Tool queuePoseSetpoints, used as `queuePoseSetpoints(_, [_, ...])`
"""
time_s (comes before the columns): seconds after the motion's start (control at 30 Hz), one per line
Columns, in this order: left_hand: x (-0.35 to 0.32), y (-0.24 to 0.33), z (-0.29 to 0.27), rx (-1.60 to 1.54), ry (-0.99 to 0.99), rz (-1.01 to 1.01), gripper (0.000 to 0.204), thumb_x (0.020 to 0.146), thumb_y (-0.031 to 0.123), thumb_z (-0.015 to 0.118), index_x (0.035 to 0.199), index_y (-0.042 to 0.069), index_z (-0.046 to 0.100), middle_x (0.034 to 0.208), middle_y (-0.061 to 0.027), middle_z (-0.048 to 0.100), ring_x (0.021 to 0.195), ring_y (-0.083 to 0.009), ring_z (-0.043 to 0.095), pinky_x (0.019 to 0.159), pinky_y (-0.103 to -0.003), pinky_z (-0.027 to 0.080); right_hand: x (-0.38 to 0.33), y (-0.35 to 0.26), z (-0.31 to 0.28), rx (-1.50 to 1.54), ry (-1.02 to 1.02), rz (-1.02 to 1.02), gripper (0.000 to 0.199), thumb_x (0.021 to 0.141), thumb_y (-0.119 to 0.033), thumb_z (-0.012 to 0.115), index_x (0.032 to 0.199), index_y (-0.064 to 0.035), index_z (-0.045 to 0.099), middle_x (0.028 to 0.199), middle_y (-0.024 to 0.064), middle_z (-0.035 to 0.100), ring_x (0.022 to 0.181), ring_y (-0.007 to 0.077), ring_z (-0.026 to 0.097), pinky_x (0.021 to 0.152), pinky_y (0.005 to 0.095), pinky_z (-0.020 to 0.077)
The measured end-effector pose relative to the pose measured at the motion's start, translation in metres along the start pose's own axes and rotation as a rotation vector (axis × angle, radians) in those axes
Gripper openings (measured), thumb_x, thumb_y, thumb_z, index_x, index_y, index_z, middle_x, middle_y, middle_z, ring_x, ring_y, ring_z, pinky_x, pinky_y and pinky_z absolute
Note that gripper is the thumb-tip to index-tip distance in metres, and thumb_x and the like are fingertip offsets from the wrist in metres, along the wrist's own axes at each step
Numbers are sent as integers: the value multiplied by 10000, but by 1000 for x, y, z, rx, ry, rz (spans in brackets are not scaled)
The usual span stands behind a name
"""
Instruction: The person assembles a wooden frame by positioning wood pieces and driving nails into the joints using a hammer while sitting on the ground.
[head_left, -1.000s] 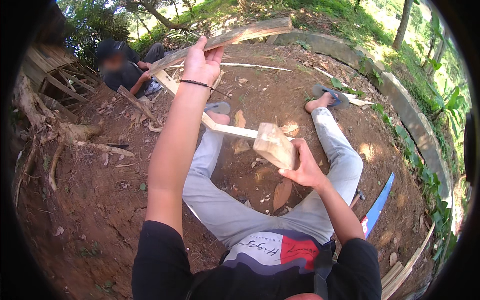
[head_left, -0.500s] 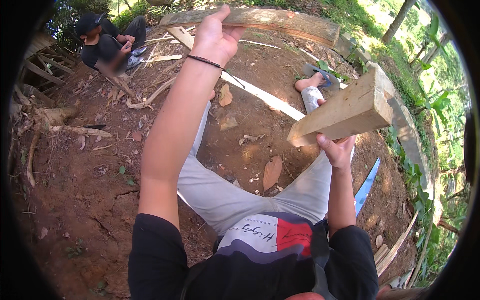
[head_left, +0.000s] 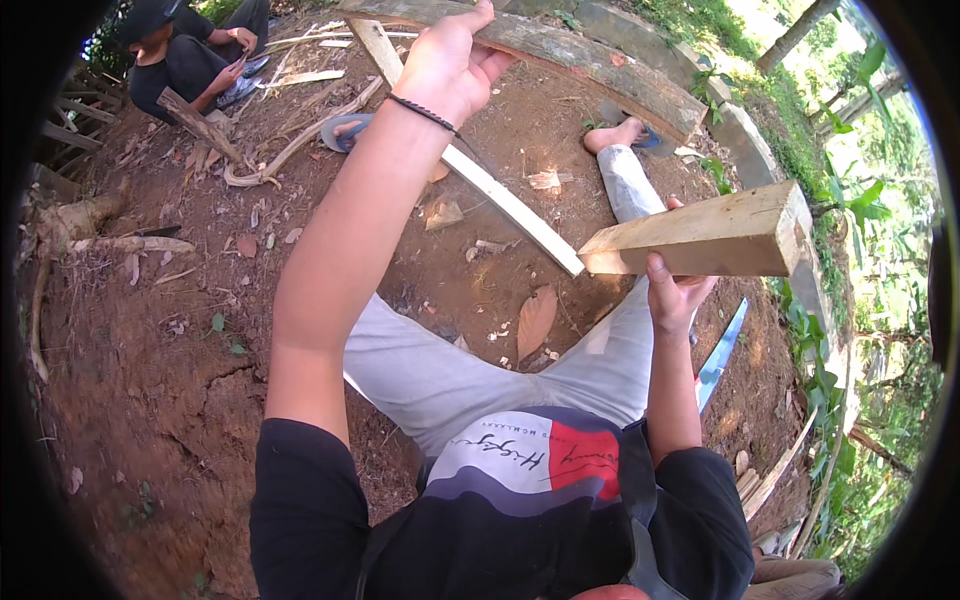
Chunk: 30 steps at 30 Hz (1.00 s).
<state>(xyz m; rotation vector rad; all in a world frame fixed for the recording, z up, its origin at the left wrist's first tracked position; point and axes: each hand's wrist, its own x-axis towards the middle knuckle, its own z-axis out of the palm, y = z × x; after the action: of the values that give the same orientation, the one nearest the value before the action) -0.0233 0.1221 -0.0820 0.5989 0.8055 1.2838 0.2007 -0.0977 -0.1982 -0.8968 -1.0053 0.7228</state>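
Note:
My left hand (head_left: pixel 455 65), arm stretched far forward, is closed on a weathered wooden plank (head_left: pixel 610 78) with a rough grey-brown face. The plank slants down to the right across the far side. My right hand (head_left: pixel 680 295) grips a thick, squared wooden block (head_left: pixel 700 240) from below, the thumb on its near side and a fingertip showing above. The block is held roughly level above my right leg. A long pale wooden strip (head_left: pixel 510 200) runs from under the left wrist toward the block's left end; I cannot tell whether they touch.
My legs (head_left: pixel 430 365) are spread on brown soil with dry leaves (head_left: pixel 537 322). A blue saw-like blade (head_left: pixel 722 355) lies right of my right arm. Another person (head_left: pixel 190 60) sits at the far left, near a crooked branch (head_left: pixel 260 175). A low concrete edging (head_left: pixel 750 140) borders plants on the right.
The block in my right hand has turned from slanting up to the right to nearly level. The view has shifted, and my left hand and the plank appear slightly farther right and higher.

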Motion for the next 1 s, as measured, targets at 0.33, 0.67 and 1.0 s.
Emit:
queuePoseSetpoints(0.33, [-1,7,-19,-7,-33,40,187,931,114,579,1108,59,558,1039,-92,645,959,-238,627,824,-404,555,-10,38,15,-49,-90,37,897,724,-111,823,1388,-39,223,1301,175,456,1241,274,480,991,397,427])
queuePoseSetpoints(0.67, [-3,4,-16,5,-50,55,203,927,118,589,1124,84,549,1038,-72,642,957,-220,626,796,-381,546,-5,39,17,-86,-68,75,865,705,-129,838,1346,-44,264,1291,147,433,1232,267,481,988,395,420])
queuePoseSetpoints(1.0, [-14,-7,-5,57,-47,24,187,929,137,593,1107,95,556,994,-49,653,872,-183,635,711,-347,541,-5,73,9,-219,-132,172,825,736,-209,827,1314,-42,261,1256,129,395,1190,254,461,1005,416,401])
